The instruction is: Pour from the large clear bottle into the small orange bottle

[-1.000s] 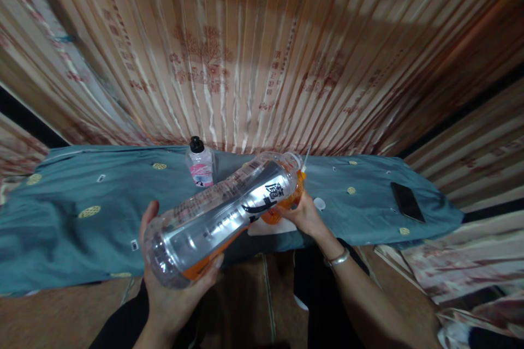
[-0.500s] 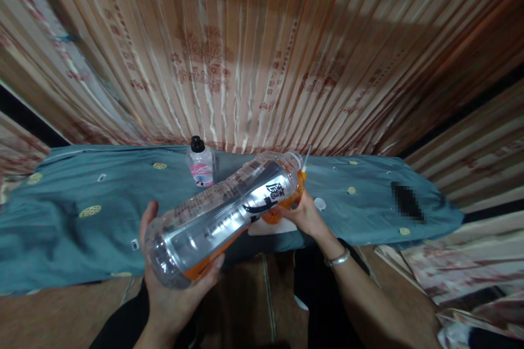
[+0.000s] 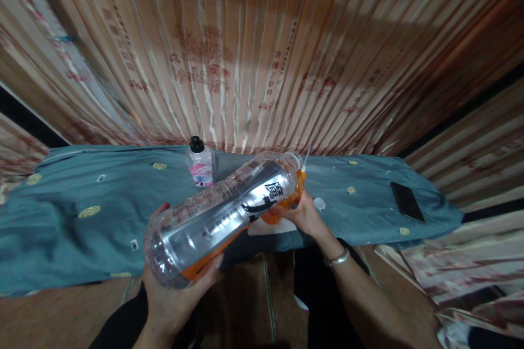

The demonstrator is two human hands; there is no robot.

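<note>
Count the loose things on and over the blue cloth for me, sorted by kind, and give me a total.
Bottles: 2, the large clear bottle tipped in the left hand, and the small pink-labelled bottle
Orange cups: 1, the orange cup at the right hand
Phones: 1, the dark phone
Small white caps: 1, the white cap
Total: 5

A pleated peach-pink curtain with red printed motifs (image 3: 254, 65) fills the upper frame. Below it, a teal patterned cloth-covered bench (image 3: 73, 212) spans the middle; brown floor (image 3: 53, 316) lies at lower left.
</note>
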